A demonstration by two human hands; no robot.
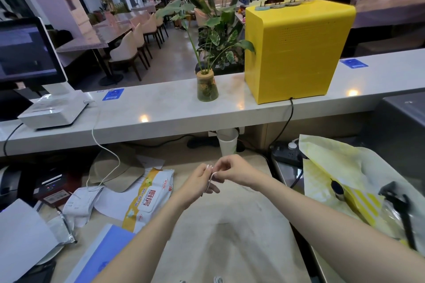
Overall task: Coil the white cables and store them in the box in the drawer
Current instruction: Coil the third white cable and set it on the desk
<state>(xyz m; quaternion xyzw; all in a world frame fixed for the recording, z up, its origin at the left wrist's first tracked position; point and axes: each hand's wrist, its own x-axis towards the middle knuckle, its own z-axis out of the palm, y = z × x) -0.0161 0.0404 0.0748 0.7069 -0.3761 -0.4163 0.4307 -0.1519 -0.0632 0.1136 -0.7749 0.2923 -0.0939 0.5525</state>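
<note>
Above the middle of the beige desk [230,236], both hands are meeting around a small white cable [210,181]. Left hand [199,182] is curling its fingers round the looped cable, while right hand [232,171] is pinching its upper end between thumb and fingertips. Just left, a wipes packet [147,200] is lying near scattered papers [110,202].

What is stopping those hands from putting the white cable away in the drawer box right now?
Nothing blocks the hands: the left hand and right hand both pinch the white cable above the desk. No drawer or box shows in this view, so the way there cannot be judged.
</note>
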